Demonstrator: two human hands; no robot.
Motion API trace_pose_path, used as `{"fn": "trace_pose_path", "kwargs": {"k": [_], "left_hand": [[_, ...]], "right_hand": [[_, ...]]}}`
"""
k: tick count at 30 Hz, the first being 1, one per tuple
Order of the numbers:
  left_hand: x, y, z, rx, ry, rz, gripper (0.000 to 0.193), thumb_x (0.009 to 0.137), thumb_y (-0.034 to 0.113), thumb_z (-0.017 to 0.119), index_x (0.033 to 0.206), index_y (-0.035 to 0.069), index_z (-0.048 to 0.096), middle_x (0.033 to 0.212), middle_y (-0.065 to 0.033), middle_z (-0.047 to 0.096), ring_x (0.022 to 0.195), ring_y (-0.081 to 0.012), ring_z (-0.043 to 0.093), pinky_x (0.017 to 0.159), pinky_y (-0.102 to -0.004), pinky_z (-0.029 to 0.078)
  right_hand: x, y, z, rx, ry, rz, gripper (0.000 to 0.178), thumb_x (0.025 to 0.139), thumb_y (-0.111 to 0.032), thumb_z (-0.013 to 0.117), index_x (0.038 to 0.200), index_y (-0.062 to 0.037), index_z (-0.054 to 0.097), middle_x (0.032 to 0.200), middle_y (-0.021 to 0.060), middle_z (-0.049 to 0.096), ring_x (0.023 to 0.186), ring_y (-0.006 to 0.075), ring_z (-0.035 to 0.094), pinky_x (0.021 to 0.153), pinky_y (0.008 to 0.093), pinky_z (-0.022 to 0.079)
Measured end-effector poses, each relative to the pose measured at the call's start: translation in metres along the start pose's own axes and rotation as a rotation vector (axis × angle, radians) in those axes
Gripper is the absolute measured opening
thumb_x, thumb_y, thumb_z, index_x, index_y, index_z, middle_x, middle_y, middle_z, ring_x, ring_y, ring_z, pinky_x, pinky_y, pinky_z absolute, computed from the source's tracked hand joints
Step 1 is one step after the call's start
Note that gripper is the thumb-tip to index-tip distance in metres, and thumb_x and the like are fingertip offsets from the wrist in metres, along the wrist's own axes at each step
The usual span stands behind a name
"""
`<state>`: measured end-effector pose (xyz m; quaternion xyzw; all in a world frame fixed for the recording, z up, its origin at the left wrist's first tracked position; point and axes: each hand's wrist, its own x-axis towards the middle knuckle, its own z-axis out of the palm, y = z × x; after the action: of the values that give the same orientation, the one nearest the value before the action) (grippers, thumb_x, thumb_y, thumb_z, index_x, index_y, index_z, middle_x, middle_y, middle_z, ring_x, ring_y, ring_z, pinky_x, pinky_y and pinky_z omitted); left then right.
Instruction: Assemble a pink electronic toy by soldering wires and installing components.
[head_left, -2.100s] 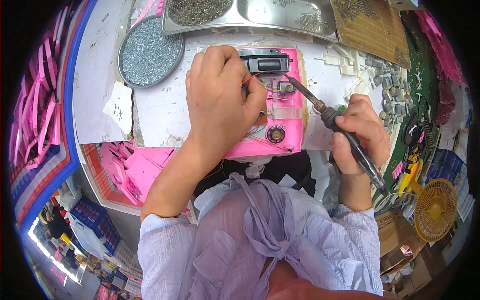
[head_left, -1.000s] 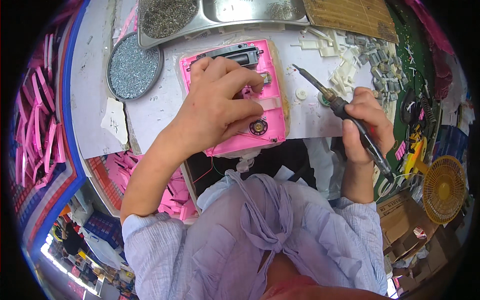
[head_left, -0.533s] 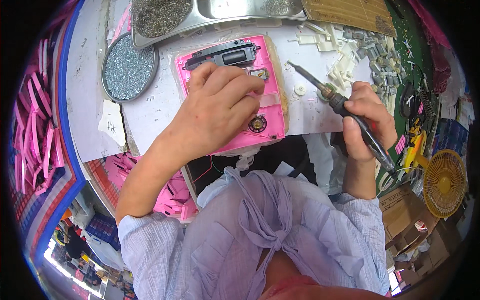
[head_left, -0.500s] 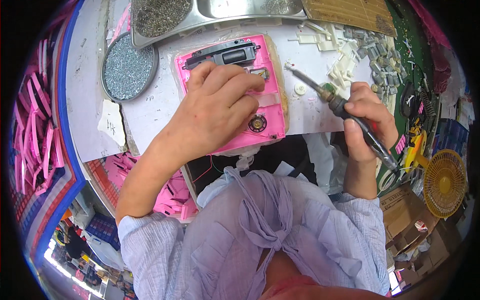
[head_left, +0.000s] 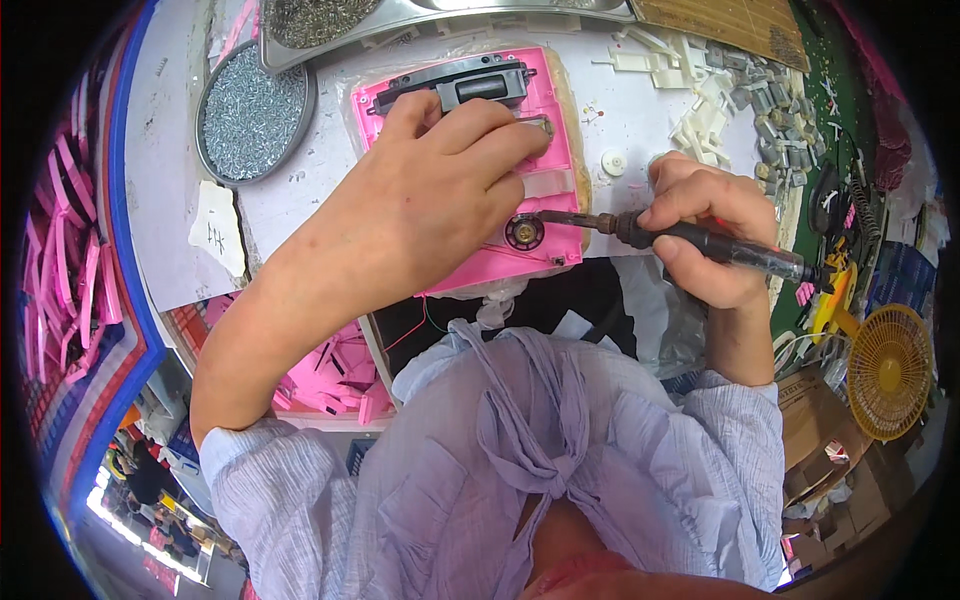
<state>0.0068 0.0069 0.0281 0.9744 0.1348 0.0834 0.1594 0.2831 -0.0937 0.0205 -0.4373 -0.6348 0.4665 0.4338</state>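
Fingers (head_left: 690, 198) abv tbl (head_left: 175, 215) (yel fan (head_left: 888, 372))

A soldering iron (head_left: 632, 230), heaped pink parts (head_left: 340, 372) and screws (head_left: 252, 112) near the left edge of the surface (head_left: 175, 200) show a workshop.

speaker (head_left: 525, 234) in casing (head_left: 543, 95) | bowl (head_left: 311, 105) left of casing | tray (head_left: 430, 22) behind casing | disc (head_left: 613, 162) right

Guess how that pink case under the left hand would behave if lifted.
The pink case is probably stiff: it looks like moulded plastic. It may feel heavier toward the far edge, where the black part sits. The thin wires dangling past the near edge look floppy and could snag.
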Motion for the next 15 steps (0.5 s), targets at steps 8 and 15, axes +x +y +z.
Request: {"fn": "trace_pose_path", "kwargs": {"k": [8,15], "left_hand": [[-0.0012,0.0025,0.0023,0.004,0.007,-0.016,0.013,0.078,0.017,0.069,0.086,0.006,0.065,0.131,-0.0054,0.060,0.123,-0.0235,0.054,0.103,-0.0452,0.039],[-0.0008,0.0022,0.0014,0.009,-0.017,-0.016,0.016,0.079,0.017,0.069,0.090,0.007,0.067,0.134,-0.0051,0.059,0.124,-0.0233,0.053,0.103,-0.0466,0.039]], "right_hand": [[0.0036,0.0006,0.0008,0.019,-0.037,0.003,0.020,0.075,-0.009,0.076,0.091,0.0001,0.073,0.073,0.0068,0.063,0.057,0.0139,0.055,0.054,0.0289,0.037],[0.0047,0.0012,0.0028,-0.003,-0.040,0.003,0.019,0.075,-0.008,0.076,0.092,0.0002,0.073,0.073,0.0065,0.063,0.056,0.0124,0.056,0.053,0.0276,0.038]]}}
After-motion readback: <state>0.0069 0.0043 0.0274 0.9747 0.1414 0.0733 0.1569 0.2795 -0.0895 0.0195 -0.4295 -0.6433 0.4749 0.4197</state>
